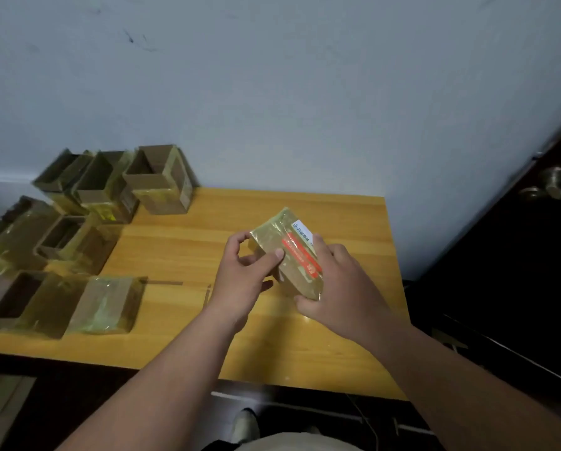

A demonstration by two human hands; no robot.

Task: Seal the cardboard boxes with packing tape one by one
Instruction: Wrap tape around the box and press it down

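Progress: mid-task | both hands, left hand [240, 271] and right hand [337, 281], grasp taped box [285, 252] | open boxes [93, 196] wait at 9 o'clock on bench [188, 249]

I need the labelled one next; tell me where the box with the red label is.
In the head view, the box is held above the right half of the table between the left hand and right hand, apart from the open boxes at left.
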